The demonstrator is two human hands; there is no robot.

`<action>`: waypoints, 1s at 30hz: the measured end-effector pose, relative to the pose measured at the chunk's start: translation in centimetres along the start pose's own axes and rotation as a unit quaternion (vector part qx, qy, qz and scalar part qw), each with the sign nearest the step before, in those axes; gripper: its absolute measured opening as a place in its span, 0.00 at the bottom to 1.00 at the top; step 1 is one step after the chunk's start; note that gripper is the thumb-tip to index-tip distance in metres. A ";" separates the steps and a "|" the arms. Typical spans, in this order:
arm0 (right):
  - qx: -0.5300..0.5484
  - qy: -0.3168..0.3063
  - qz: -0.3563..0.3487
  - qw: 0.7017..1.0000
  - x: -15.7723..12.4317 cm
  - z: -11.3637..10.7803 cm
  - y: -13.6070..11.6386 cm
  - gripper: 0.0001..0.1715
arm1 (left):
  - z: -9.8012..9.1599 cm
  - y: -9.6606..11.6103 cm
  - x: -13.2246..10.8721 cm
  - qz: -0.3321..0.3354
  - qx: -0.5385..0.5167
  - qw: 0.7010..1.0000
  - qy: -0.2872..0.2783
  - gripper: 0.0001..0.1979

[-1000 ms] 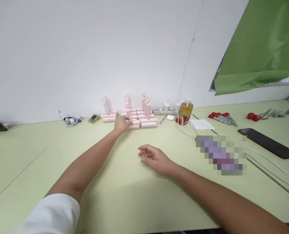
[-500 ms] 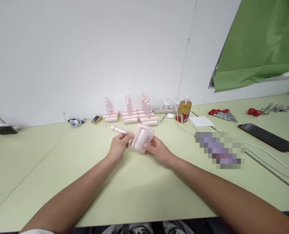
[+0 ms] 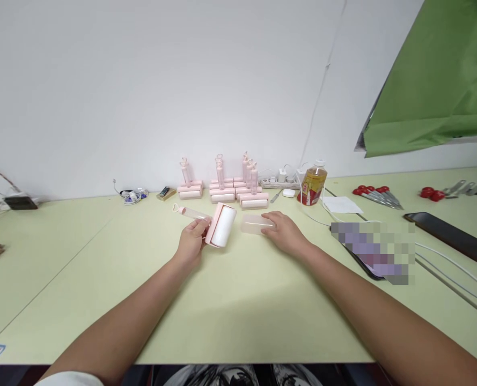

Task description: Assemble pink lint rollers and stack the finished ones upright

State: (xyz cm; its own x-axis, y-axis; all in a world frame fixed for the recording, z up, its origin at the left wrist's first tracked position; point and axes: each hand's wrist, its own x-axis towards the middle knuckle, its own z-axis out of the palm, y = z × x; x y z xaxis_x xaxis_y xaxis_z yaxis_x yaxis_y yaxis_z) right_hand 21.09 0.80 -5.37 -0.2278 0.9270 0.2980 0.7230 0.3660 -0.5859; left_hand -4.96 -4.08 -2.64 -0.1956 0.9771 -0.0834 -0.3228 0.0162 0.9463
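Note:
My left hand (image 3: 192,237) is closed round the pink handle of a lint roller (image 3: 224,225). Its white roll faces up, uncovered and tilted, and the clear handle end with a heart-shaped loop sticks out to the left past my fingers. My right hand (image 3: 283,230) grips a translucent roller cover (image 3: 252,224) by its right end, low over the table and apart from the roll. Behind them, against the wall, several more pink lint rollers (image 3: 254,201) stand with their handles upright.
A drink bottle (image 3: 313,183) and a power strip (image 3: 276,183) stand at the back. Right of my arm lie a blurred-out phone (image 3: 369,257), a dark phone (image 3: 449,236), white cables and red-ended tools (image 3: 379,195). Earphones (image 3: 132,196) and a black box (image 3: 21,202) lie at the left.
The translucent cover has come off the lint roller and moved right with my right hand, baring the white roll. My left hand still holds the roller. The view has shifted slightly.

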 end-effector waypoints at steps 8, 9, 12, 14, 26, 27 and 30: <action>0.376 -0.053 -0.022 0.925 -0.9 2.3 -1.3 0.43 | 0.5 -0.1 -0.6 -0.004 -0.054 0.998 -0.018 0.22; 0.381 -0.051 -0.016 0.923 -1.1 2.3 -1.5 0.42 | 0.7 -0.3 -0.7 -0.005 -0.066 0.997 -0.027 0.22; 0.371 -0.092 -0.037 0.924 -2.0 2.2 -2.6 0.42 | 1.7 -0.9 -1.2 -0.016 -0.105 0.992 -0.074 0.21; 0.372 -0.142 -0.080 0.914 -2.7 2.3 -3.7 0.48 | 2.5 -1.5 -1.7 -0.029 -0.129 0.985 -0.112 0.19; 0.568 -0.142 0.005 0.811 -4.6 1.7 -7.6 0.42 | 3.7 -2.6 -4.8 -0.035 0.081 0.934 -0.346 0.24; 0.587 -0.118 0.018 0.801 -4.5 1.5 -7.6 0.40 | 3.6 -2.5 -5.2 -0.023 0.103 0.924 -0.368 0.24; 0.605 -0.059 0.053 0.793 -4.1 1.0 -7.8 0.35 | 3.0 -2.1 -6.3 0.010 0.153 0.897 -0.415 0.21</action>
State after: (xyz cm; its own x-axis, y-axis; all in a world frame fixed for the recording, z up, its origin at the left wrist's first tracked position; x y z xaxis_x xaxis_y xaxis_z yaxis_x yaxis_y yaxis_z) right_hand 15.74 -5.81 -2.76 -0.3196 0.9325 0.1681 -0.3951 0.0301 -0.9182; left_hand -0.32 -9.61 -3.20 0.5996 0.7967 0.0755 -0.0329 -0.0698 0.9970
